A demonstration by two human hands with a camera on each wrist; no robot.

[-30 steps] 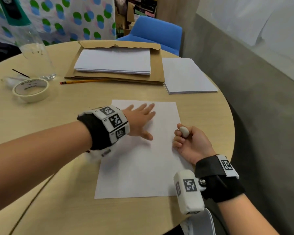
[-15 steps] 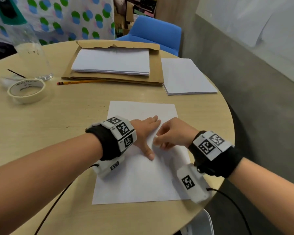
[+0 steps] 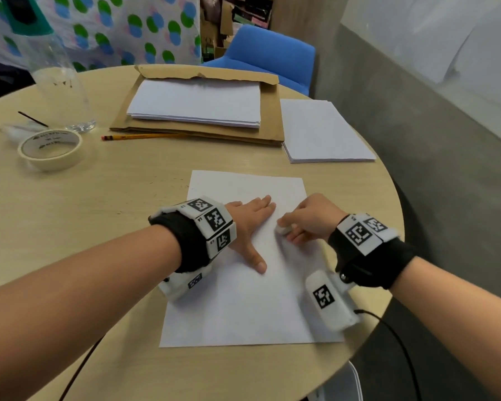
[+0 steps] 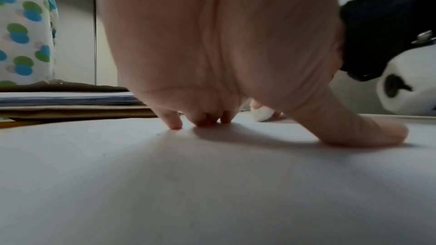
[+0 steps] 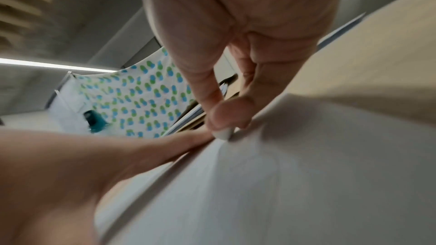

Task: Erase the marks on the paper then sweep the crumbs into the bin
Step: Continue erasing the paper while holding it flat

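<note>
A white sheet of paper (image 3: 243,308) lies on the round wooden table (image 3: 99,215) in front of me. My left hand (image 3: 250,224) presses flat on it, fingers straight and thumb spread; the left wrist view shows the fingertips (image 4: 175,122) on the sheet. My right hand (image 3: 304,221) pinches a small white eraser (image 3: 282,230) and holds it down on the paper just right of the left fingers. In the right wrist view the eraser (image 5: 223,133) touches the sheet under thumb and forefinger. I make out no marks or crumbs, and no bin is in view.
At the back lies a paper stack on a brown envelope (image 3: 197,111), with another stack (image 3: 324,131) to its right. A pencil (image 3: 139,136), a roll of tape (image 3: 51,149) and a clear bottle (image 3: 61,91) sit at the left. A blue chair (image 3: 269,56) stands behind the table.
My right hand turned palm down and moved left onto the paper, bringing the eraser down beside the left fingers. The left hand stayed flat on the sheet.
</note>
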